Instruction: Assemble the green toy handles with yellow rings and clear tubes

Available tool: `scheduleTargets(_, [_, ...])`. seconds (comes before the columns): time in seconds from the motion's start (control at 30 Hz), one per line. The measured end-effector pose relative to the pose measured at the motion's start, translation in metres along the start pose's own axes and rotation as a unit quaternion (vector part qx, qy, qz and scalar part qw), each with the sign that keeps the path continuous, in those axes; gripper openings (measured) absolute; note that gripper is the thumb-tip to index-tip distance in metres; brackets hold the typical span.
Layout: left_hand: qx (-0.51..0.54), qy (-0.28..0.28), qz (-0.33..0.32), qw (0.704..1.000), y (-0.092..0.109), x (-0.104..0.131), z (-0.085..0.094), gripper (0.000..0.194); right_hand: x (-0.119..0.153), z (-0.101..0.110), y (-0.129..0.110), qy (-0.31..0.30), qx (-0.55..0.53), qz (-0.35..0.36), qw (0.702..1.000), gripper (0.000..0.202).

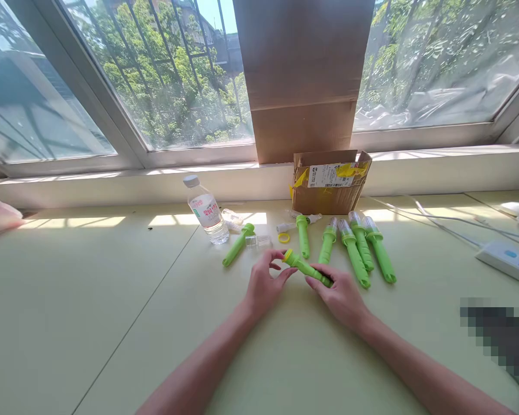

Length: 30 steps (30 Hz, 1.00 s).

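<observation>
My right hand (339, 294) is wrapped round the lower part of a green handle (305, 267), which slants up to the left. A yellow ring (288, 255) sits at its upper end. My left hand (266, 282) is at that end, its fingertips at the ring and the thumb apart below. Behind my hands lie a loose yellow ring (284, 237), clear caps (258, 242), a white part (285, 227) and two green handles without clear caps (237, 245). Several green handles with clear ribbed caps (355, 253) lie to the right.
A water bottle (207, 213) stands at the back left. Against the sill is an open cardboard box (328, 190). White cables and a power strip (508, 259) lie on the right of the table (90, 288). A pixelated dark object (501, 334) is at the right edge.
</observation>
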<state>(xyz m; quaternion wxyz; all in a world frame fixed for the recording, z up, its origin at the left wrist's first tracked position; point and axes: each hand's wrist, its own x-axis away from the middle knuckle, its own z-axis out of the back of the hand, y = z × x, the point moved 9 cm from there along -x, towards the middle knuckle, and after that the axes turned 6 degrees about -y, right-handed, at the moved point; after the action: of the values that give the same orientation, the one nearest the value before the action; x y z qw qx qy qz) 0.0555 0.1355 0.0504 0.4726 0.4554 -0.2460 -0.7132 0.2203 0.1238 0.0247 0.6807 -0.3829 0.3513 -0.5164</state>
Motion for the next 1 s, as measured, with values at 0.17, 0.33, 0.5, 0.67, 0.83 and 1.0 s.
scheduleTargets(0.17, [0.002,0.001,0.004,1.0,0.001,0.0,0.001,0.025,0.001,-0.002,-0.002,-0.019,0.007,-0.003,1.0,0.032])
scheduleTargets(0.33, [0.007,-0.004,0.009,1.0,0.0,0.0,0.001,0.025,0.001,-0.001,-0.006,-0.019,0.014,0.008,1.0,0.032])
scheduleTargets(0.5, [0.019,-0.025,-0.016,0.999,0.005,0.0,-0.002,0.028,0.0,-0.001,-0.005,-0.024,0.003,0.005,1.0,0.03])
scheduleTargets(0.67, [0.011,-0.027,-0.014,0.999,0.004,0.0,-0.002,0.023,-0.001,0.0,0.0,-0.003,0.008,0.0,1.0,0.032])
scheduleTargets(0.83, [-0.002,-0.013,-0.017,1.0,0.004,0.001,0.0,0.022,0.002,0.002,-0.003,0.027,0.041,0.023,0.999,0.019])
scheduleTargets(1.0, [-0.022,0.007,-0.023,0.999,0.005,0.001,0.003,0.023,0.007,0.008,-0.01,0.079,0.107,0.038,0.99,0.02])
